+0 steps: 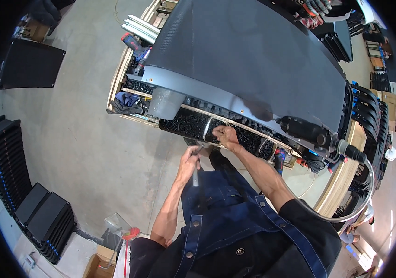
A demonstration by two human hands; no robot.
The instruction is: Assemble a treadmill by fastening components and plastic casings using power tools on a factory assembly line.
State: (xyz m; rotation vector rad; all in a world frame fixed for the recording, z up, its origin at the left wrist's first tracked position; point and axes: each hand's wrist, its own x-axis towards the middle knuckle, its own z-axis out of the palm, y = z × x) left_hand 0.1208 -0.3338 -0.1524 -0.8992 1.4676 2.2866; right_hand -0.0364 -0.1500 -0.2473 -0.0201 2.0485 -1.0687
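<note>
My left hand (188,162) is closed around a slim grey metal tool (195,179), whose lower end sticks out beneath the fist; its exact kind does not show. Over a round, white-rimmed container (207,130) of small black parts, my right hand (226,137) has its fingers pinched together. Anything between those fingertips is too small to make out. Left of that container, a black tray (184,124) holds many small black screw-like pieces. A large dark grey panel (249,55) with a light grey front edge lies just beyond my hands.
A black power screwdriver (302,128) with a hose rests at the panel's right front. A grey cup (166,104) and a cordless drill (132,41) are at the left end. Another drill (279,160) hangs near my right forearm. Stacked black panels (5,162) stand far left.
</note>
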